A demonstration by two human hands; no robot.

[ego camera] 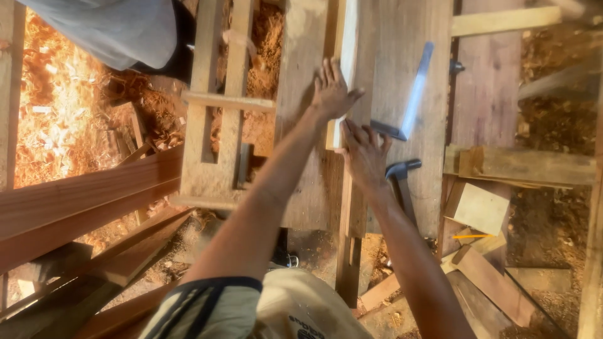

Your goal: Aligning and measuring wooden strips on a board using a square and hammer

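On the wooden bench (433, 94), the bare planks to the far right of the right hand (366, 154) leave room for a hand to slide. Just right of that hand the metal square (411, 100) and the hammer (402, 172) lie in the way, and the pale strip of wood (345, 56) runs under the left hand (331, 93). On the left the wooden frame (217, 107) blocks the way, with small gaps between its bars.

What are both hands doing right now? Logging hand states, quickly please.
Left hand: open, palm flat on the pale wooden strip.
Right hand: open, fingers spread at the strip's near end, gripping nothing.
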